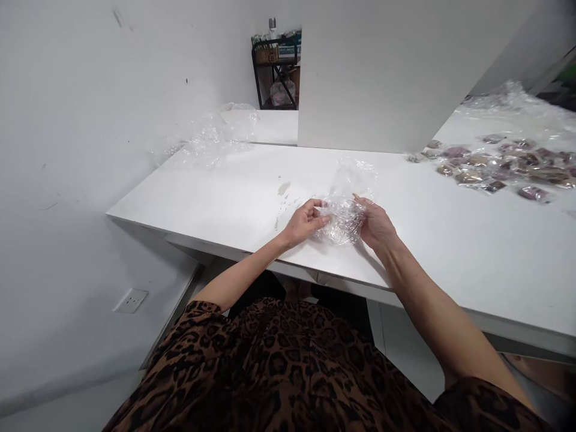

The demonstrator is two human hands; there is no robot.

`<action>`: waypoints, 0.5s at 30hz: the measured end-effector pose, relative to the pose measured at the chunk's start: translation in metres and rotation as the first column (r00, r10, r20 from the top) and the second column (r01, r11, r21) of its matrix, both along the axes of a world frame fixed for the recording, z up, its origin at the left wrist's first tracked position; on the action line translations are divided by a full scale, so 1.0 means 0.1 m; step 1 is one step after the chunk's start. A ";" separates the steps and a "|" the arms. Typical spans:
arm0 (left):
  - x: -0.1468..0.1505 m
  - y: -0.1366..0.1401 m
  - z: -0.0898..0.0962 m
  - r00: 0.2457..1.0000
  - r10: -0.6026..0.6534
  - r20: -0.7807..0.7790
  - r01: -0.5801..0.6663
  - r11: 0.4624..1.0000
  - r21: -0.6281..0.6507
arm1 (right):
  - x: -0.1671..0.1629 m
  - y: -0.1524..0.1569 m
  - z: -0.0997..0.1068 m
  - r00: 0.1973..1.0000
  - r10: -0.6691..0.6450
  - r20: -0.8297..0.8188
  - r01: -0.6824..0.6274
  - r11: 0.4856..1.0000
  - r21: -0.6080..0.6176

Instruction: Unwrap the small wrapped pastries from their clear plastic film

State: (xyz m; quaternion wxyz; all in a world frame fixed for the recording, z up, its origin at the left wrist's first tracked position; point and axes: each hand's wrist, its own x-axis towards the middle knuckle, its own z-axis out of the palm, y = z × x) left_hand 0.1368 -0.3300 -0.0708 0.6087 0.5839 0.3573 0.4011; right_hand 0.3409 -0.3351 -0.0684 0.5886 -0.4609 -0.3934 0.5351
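Observation:
Crumpled clear plastic wrap (342, 225) is bunched between my two hands, just above the near part of the white table (216, 192). My left hand (306, 223) grips its left side, thumb and fingers closed on the film. On the right side, my right hand (374, 222) has its fingers closed round the wrap's edge. A looser flap of the film spreads away from me behind the bunch. Whether anything lies inside the wrap I cannot make out.
Several small wrapped packets (495, 165) lie in a heap at the right. Loose clear film (211, 138) rests at the table's far left, by the wall. A white panel (369, 78) rises at the back edge. A black shelf rack (275, 66) stands beyond.

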 end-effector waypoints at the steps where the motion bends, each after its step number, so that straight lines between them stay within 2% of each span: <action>1: -0.02 0.00 -0.01 1.000 0.014 0.024 -0.013 0.999 -0.047 | -0.01 0.00 0.01 0.999 -0.022 -0.026 0.023 1.000 0.002; 3: -0.05 -0.01 -0.01 0.995 0.089 0.036 -0.085 0.992 -0.094 | -0.03 -0.01 0.06 0.996 -0.044 -0.079 0.045 0.999 0.015; 4: -0.06 -0.02 -0.01 0.991 0.129 0.027 -0.127 0.990 -0.069 | -0.05 -0.02 0.08 0.996 -0.044 -0.077 0.047 0.998 0.033; 7: -0.09 -0.08 0.03 0.984 0.180 0.014 -0.180 0.966 0.185 | -0.09 -0.01 0.15 0.992 -0.114 -0.050 0.118 0.990 0.076; 9: -0.14 -0.15 0.07 0.986 0.165 0.000 -0.153 0.915 0.373 | -0.08 0.04 0.16 0.982 -0.182 -0.041 0.185 0.979 0.090; 11: -0.22 -0.23 0.09 0.990 0.111 -0.092 -0.053 0.871 0.488 | -0.03 0.11 0.16 0.972 -0.231 -0.039 0.234 0.968 0.092; 12: -0.27 -0.28 0.09 0.983 0.058 -0.172 0.038 0.861 0.507 | 0.00 0.15 0.16 0.967 -0.252 -0.041 0.255 0.963 0.086; 15: -0.42 -0.40 0.07 0.906 -0.163 -0.392 0.324 0.861 0.392 | 0.08 0.23 0.21 0.948 -0.309 -0.075 0.312 0.949 0.043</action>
